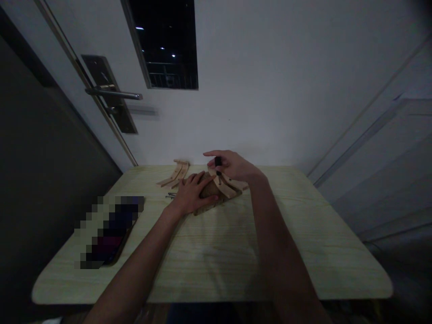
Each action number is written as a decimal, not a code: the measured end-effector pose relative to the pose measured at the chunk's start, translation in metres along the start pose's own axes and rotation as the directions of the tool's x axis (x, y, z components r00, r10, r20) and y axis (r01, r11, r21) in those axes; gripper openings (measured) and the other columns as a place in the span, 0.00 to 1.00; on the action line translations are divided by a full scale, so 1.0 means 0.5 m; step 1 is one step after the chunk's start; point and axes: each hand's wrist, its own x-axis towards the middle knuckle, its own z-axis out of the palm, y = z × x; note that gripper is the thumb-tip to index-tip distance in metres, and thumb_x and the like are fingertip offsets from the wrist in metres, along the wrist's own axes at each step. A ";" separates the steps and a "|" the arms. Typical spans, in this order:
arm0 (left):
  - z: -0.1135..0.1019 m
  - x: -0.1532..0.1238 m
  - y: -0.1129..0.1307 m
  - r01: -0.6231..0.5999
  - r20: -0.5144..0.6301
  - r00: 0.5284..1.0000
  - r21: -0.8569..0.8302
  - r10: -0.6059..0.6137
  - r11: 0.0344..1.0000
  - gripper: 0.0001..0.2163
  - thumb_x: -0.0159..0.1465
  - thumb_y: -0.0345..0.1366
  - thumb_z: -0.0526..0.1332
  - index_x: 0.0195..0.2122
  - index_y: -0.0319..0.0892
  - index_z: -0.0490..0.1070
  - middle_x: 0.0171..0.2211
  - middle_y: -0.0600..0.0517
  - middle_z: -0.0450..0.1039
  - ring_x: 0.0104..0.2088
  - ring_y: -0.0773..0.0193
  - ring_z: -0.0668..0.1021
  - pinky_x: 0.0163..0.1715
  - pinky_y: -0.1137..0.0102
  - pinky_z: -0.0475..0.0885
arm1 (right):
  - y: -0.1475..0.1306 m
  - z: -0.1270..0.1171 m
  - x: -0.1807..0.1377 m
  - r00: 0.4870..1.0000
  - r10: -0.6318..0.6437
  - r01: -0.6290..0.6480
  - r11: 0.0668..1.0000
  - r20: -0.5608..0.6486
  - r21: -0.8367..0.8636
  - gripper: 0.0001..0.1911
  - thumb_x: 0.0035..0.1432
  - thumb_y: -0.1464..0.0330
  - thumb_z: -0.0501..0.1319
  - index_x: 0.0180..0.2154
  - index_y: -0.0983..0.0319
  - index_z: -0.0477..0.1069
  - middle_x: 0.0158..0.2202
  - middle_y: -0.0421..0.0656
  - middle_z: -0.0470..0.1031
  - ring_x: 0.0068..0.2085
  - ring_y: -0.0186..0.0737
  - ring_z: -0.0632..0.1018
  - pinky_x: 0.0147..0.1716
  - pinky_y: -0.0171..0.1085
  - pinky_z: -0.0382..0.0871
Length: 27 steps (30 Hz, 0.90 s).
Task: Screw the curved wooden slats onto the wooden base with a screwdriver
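My left hand (192,192) lies with its fingers spread over a brown, rough-looking board (209,192) on the table, pressing on it. My right hand (232,165) pinches a short black handle (218,161), which looks like a stubby screwdriver, with the index finger stretched out to the left. The handle stands upright over a curved pale wooden piece (225,188) that rests on the board. A second wooden piece (239,183) shows just to its right. The screwdriver's tip is too small and dark to make out.
Two more curved wooden pieces (177,174) lie at the back left of the table (303,252). Several thin metal screws or rods (171,195) sit beside my left hand. A blurred-out phone-like device (113,231) lies at the left. Behind stands a white door with a handle (114,93).
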 end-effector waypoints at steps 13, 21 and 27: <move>0.001 0.000 -0.002 0.003 0.008 1.000 -0.011 -0.003 1.000 0.34 0.62 0.62 0.53 0.68 0.57 0.52 0.69 0.44 0.53 0.65 0.39 0.59 0.56 0.41 0.58 | -0.018 0.004 0.002 0.943 0.008 -0.143 0.913 -0.333 -0.383 0.20 0.45 0.67 0.73 0.43 0.61 0.79 0.35 0.44 0.78 0.35 0.39 0.76 0.40 0.40 0.69; -0.002 -0.001 -0.001 0.004 0.009 1.000 -0.020 -0.004 1.000 0.34 0.62 0.62 0.53 0.68 0.57 0.52 0.68 0.44 0.54 0.65 0.41 0.60 0.57 0.43 0.58 | -0.011 0.008 0.004 0.942 0.030 -0.178 0.889 -0.335 -0.422 0.10 0.48 0.62 0.72 0.30 0.61 0.78 0.32 0.44 0.77 0.34 0.39 0.74 0.37 0.39 0.66; 0.000 -0.001 -0.002 0.012 0.016 1.000 -0.018 -0.011 1.000 0.34 0.62 0.62 0.53 0.68 0.56 0.53 0.68 0.44 0.55 0.65 0.40 0.60 0.57 0.43 0.58 | -0.029 -0.005 0.002 0.985 -0.074 0.036 0.970 -0.153 -0.239 0.09 0.48 0.74 0.68 0.35 0.63 0.76 0.34 0.42 0.78 0.34 0.35 0.75 0.37 0.35 0.67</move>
